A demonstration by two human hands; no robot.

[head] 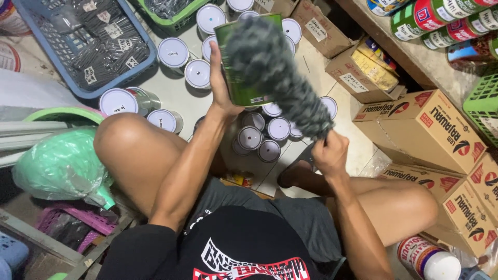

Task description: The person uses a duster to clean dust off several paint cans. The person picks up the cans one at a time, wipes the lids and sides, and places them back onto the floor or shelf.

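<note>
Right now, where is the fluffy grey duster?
The fluffy grey duster is mid-frame in the head view, held by the right hand, brushing the green can in the left hand.

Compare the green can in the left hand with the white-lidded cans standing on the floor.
The green can is lifted in the left hand, tilted, its side showing, a grey duster across it. The floor cans stand upright and untouched, showing only white lids. Both are round cans.

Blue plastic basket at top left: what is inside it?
The blue plastic basket holds many flat black packets, each with a small white label, piled loosely. Its mesh floor shows at the near end. Anything beneath the packets is covered and cannot be seen.
</note>
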